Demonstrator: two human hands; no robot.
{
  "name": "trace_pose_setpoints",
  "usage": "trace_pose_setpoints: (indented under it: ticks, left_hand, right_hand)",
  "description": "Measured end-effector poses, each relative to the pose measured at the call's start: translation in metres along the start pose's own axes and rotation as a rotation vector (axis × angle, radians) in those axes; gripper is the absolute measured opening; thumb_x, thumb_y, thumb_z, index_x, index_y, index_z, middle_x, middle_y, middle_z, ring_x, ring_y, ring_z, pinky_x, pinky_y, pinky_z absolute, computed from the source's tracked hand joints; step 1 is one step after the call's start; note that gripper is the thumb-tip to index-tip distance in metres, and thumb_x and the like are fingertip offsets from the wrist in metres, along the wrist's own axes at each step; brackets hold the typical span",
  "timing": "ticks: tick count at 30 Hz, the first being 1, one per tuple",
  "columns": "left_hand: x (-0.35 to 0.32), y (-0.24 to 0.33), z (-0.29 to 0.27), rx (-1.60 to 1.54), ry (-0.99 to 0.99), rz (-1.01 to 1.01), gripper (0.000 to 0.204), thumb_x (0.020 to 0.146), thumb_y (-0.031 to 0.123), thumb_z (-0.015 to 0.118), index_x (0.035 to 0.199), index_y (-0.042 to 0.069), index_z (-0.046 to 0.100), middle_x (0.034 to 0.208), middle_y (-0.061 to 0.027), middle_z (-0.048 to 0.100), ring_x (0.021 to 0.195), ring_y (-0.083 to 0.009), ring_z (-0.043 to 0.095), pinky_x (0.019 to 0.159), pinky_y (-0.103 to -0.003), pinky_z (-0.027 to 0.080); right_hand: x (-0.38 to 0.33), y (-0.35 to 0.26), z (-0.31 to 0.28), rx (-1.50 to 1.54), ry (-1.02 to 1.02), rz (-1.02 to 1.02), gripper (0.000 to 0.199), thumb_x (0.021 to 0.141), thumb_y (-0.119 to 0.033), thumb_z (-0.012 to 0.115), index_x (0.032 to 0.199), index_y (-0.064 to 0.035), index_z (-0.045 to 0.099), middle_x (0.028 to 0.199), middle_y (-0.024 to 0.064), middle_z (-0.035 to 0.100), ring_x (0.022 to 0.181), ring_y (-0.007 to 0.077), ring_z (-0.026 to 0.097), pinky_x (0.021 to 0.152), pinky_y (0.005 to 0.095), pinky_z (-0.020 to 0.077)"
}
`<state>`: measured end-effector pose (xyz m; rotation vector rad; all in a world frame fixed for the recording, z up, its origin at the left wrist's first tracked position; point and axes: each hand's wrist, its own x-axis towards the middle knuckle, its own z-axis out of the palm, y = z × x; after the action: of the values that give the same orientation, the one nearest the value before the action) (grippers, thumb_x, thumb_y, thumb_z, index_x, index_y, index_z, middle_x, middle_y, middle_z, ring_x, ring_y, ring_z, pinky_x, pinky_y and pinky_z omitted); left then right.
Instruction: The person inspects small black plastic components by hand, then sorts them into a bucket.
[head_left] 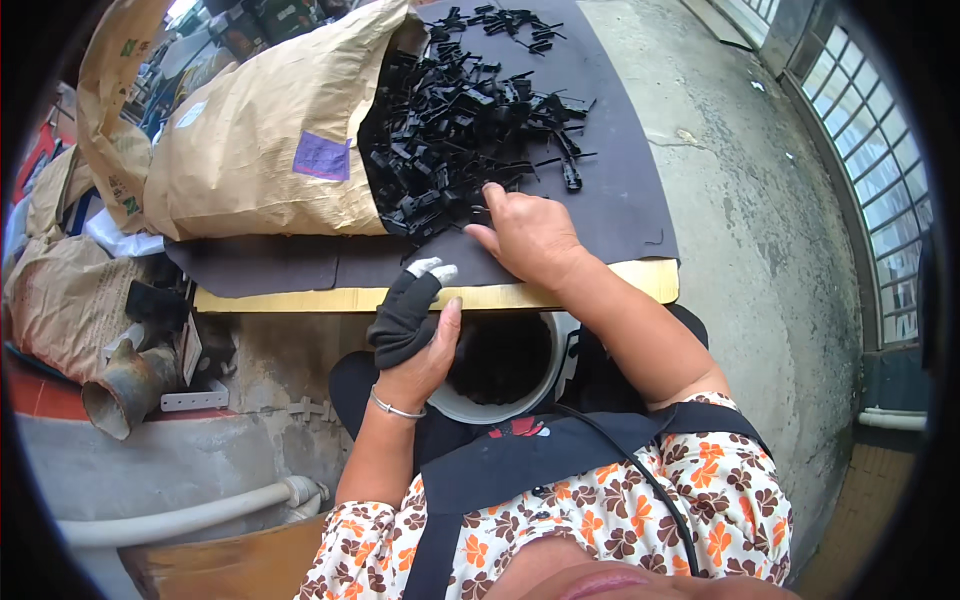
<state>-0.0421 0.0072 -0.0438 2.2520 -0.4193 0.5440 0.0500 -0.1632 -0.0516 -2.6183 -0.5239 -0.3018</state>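
A heap of small black plastic parts (470, 130) spills from the mouth of a large brown paper sack (270, 130) onto the dark table mat (610, 160). At the heap's near edge is my right hand (535, 235), bare, palm down. Its index finger and thumb stand apart, with black parts close by the fingertips; the other fingers are mostly hidden beneath. My left hand (415, 325), in a black glove with whitish fingertips, is by the table's front edge. Its thumb is apart from the fingers, and I see nothing held. Below, between my legs, stands a pale bucket (553, 375) with a dark interior.
The table's yellow front edge (560, 291) runs between my body and the heap. Another paper sack (70, 300) and a rusty metal pipe piece (125, 390) are at the left. A white pipe (190, 515) runs low left; a barred window (870, 130) is at right.
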Motion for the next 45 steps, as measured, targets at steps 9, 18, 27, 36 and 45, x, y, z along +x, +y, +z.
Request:
trace_pose_setpoints:
  ticks: [9,18,27,36,45]
  left_hand:
    - [0.081,-0.015,0.018,0.397,-0.294,0.348,0.037,0.079,-0.004,0.053,0.114,0.007,0.059,0.118,-0.0181,0.057,0.106,-0.0335,0.056,0.088,-0.038,0.046]
    - [0.080,0.007,0.026,0.359,-0.171,0.529,0.054,0.074,-0.004,0.062,0.125,0.004,0.049,0.125,-0.0166,0.053,0.107,-0.0325,0.057,0.087,-0.037,0.047]
    - [0.095,0.044,-0.009,0.269,-0.654,0.388,0.056,0.073,0.000,0.063,0.127,0.004,0.047,0.110,-0.0165,0.060,0.095,-0.0323,0.060,0.082,-0.038,0.048]
    - [0.060,0.011,0.004,-0.322,-0.345,-0.109,0.035,0.091,0.012,0.055,0.123,-0.001,0.049,0.101,-0.0057,0.060,0.083,-0.0108,0.055,0.074,-0.024,0.045]
    - [0.023,0.016,0.014,-0.826,-0.238,-0.236,0.036,0.090,0.003,0.049,0.125,-0.006,0.044,0.112,-0.0093,0.056,0.096,-0.0141,0.053,0.085,-0.025,0.043]
  right_hand:
    - [-0.014,0.014,0.004,0.176,0.045,-0.071,0.013,0.079,-0.017,0.057,0.082,-0.0044,0.055,0.076,0.0137,0.062,0.072,0.0317,0.063,0.064,0.0407,0.0513]
    - [-0.024,0.022,-0.030,0.486,0.017,0.013,0.022,0.074,-0.022,0.056,0.076,-0.0001,0.058,0.071,0.0198,0.062,0.072,0.0372,0.061,0.066,0.0448,0.0500]
    - [-0.029,0.024,-0.040,0.638,-0.072,-0.214,0.022,0.076,-0.020,0.056,0.079,0.0020,0.059,0.071,0.0195,0.061,0.067,0.0352,0.060,0.062,0.0409,0.0478]
    - [-0.036,0.015,-0.043,0.737,0.188,-0.356,0.030,0.079,-0.026,0.068,0.098,-0.0062,0.054,0.075,0.0101,0.058,0.064,0.0250,0.057,0.057,0.0335,0.0456]
    - [-0.040,-0.008,-0.017,0.766,0.312,-0.276,0.018,0.080,-0.014,0.064,0.076,-0.0042,0.049,0.069,0.0107,0.056,0.062,0.0301,0.057,0.054,0.0354,0.0445]
